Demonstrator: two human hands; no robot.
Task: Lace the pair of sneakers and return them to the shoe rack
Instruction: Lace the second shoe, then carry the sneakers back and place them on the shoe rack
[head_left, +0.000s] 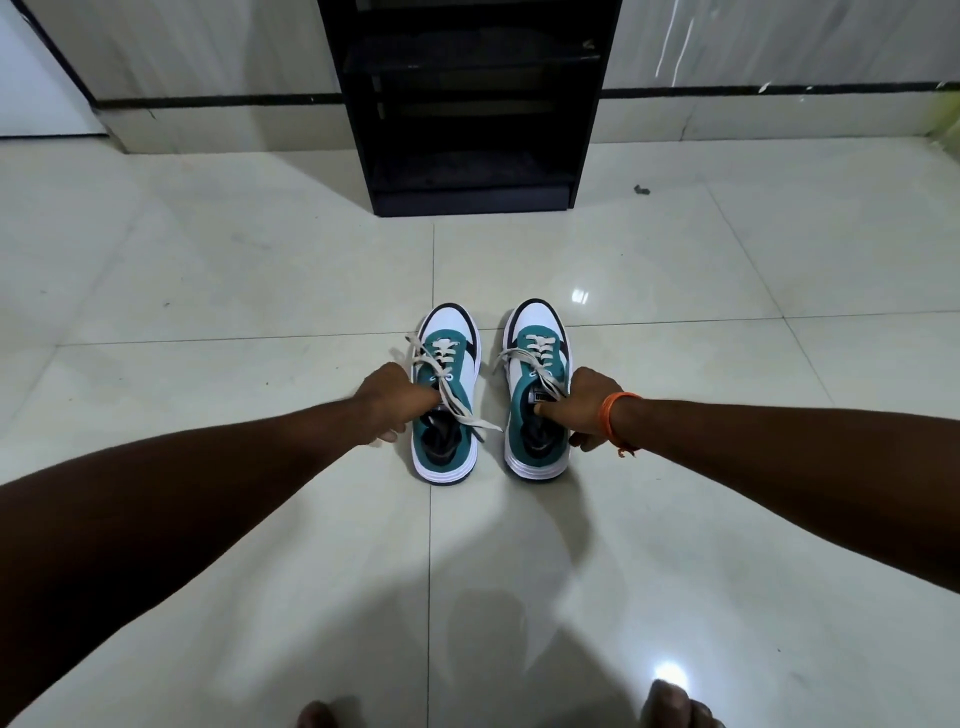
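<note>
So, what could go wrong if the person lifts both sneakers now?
The lace ends of the left sneaker lie loose over its side and could drag or catch on the shoe rack. Each hand, left hand and right hand, seems to grip only at the shoe opening, so a sneaker may tip, the right sneaker too.

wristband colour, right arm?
Orange wristband, clearest in the head view.

The light is soft and a little dim, coming from above me. The glossy floor (260, 291) shows small white glare spots and my grey shadow below. The shoe rack (470, 104) is very dark inside. The edges bend strongly, and my forearms look stretched.
</note>
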